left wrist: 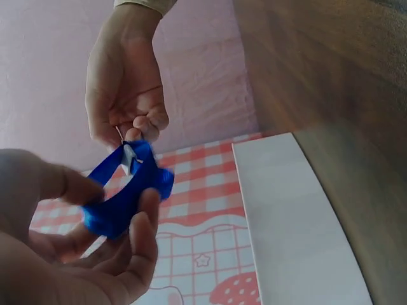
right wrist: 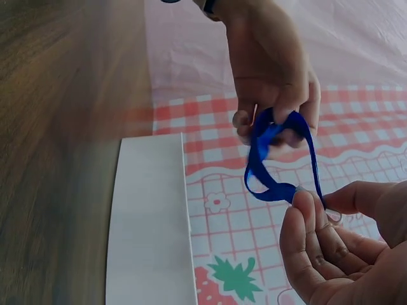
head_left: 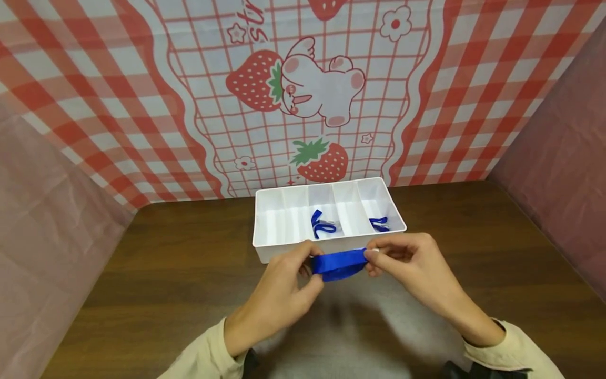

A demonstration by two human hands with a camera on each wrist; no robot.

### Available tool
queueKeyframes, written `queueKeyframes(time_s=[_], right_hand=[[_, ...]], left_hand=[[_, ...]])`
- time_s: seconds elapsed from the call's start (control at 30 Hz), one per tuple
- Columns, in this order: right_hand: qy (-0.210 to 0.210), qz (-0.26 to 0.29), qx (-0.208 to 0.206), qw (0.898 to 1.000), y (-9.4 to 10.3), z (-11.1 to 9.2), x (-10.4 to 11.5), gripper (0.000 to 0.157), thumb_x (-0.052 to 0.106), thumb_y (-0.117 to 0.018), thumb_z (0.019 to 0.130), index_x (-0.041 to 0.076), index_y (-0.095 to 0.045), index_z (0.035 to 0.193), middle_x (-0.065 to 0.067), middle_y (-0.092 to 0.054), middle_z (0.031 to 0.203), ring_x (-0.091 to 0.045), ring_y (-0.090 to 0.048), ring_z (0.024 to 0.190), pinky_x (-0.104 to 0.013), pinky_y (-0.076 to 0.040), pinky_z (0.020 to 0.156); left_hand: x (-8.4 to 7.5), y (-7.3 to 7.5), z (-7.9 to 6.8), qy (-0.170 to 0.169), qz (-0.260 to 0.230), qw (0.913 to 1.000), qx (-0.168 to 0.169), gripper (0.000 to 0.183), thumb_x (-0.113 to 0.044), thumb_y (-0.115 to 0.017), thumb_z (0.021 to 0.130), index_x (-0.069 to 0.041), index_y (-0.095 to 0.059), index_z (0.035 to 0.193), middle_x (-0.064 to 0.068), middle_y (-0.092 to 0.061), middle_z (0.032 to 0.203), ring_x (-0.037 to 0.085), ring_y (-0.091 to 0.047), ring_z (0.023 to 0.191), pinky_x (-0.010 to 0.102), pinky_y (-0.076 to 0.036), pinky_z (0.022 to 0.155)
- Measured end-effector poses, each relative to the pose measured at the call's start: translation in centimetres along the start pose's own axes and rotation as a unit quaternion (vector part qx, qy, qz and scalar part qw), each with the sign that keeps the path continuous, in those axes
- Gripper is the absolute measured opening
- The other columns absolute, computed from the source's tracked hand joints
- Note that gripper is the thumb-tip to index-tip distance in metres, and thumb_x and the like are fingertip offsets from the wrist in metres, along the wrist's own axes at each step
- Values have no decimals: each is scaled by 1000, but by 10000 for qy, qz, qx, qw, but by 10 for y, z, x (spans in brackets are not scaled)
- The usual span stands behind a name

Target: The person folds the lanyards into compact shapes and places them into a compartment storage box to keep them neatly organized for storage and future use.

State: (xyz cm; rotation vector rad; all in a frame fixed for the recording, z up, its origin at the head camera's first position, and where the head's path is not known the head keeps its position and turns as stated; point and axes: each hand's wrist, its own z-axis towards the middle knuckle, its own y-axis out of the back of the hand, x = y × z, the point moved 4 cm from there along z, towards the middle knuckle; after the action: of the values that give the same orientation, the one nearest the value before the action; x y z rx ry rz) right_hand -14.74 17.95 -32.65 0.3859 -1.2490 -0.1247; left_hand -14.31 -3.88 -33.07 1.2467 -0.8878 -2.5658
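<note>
A blue lanyard point(head_left: 342, 262), folded into a loop, is held in the air between both hands in front of the white box. My left hand point(head_left: 284, 281) grips its left end between thumb and fingers. At the other end my right hand point(head_left: 418, 263) pinches the strap between thumb and fingertips. In the left wrist view, a small metal clip point(left wrist: 128, 159) shows on the strap close to the right hand's fingertips. The right wrist view shows the strap point(right wrist: 257, 168) as an open loop reaching from one hand to the other.
Behind the hands stands a white divided box point(head_left: 289, 243). One blue lanyard point(head_left: 324, 228) lies in its middle compartment, another point(head_left: 379, 223) in the rightmost. The wooden table point(head_left: 189, 252) ends at a strawberry-print cloth point(head_left: 303, 105), with pink cloth point(head_left: 52, 210) at the sides.
</note>
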Motion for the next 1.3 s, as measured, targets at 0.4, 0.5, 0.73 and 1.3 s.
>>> queueKeyframes(time_s=[0.4, 0.5, 0.73, 1.3], right_hand=[[238, -242, -240, 9991, 0, 2, 0, 5, 5, -72, 90, 1, -74, 91, -6, -73, 76, -17, -71, 63, -30, -59, 62], [330, -310, -298, 9985, -1, 2, 0, 4, 4, -73, 90, 1, -74, 90, -6, -73, 78, -15, -71, 63, -30, -59, 61], [835, -666, -400, 9935, -5, -1, 3, 3, 2, -75, 87, 4, -74, 88, 2, -71, 73, -10, -67, 59, -23, -54, 53], [1706, -1339, -498, 9749, -11, -7, 6, 17, -3, -79, 80, 12, -76, 88, 8, -72, 79, -4, -67, 68, -17, -52, 58]], left_hand=[[4, 0, -1, 168, -667, 9955, -656, 25, 5, -66, 82, -9, -59, 102, 0, -63, 89, 11, -60, 76, 30, -54, 66], [6, -1, -1, 398, -1014, 9921, -620, 26, 6, -67, 81, -8, -57, 100, 1, -62, 86, 11, -59, 73, 29, -53, 65], [12, -6, 0, 814, -1345, 9869, -352, 24, 2, -71, 82, -8, -60, 100, 0, -62, 82, 13, -61, 69, 27, -52, 66], [16, -16, 1, 504, -737, 9955, 333, 7, -5, -70, 89, -11, -70, 88, -5, -63, 80, 9, -54, 70, 22, -44, 61]])
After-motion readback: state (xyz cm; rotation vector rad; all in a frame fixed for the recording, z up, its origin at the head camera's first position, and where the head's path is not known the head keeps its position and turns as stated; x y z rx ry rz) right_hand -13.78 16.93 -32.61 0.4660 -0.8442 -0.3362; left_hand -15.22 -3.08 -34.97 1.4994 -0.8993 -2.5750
